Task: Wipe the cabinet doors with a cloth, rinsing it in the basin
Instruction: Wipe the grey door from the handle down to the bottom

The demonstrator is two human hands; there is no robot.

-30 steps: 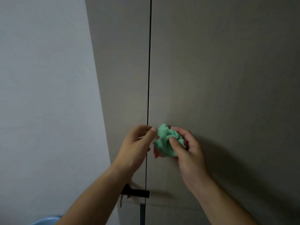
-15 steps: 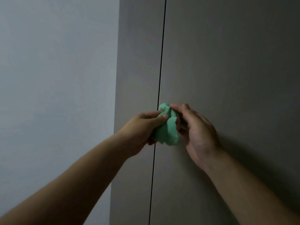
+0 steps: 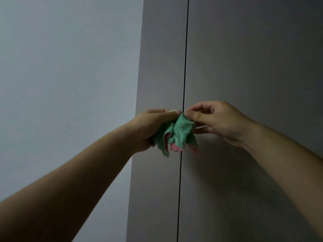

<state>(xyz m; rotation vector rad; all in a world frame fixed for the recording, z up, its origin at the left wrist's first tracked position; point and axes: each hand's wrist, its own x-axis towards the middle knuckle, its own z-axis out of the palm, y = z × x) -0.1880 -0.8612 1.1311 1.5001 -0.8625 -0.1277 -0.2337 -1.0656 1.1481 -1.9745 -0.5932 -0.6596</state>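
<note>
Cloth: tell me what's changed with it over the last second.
The cloth went from a tight green wad to partly opened, folds hanging down and pink showing. The left hand has taken the main grip; the right hand shifted to pinching its top edge. Both hands rose up the cabinet doors. Unchanged: the cloth sits at the seam, doors shut.
</note>
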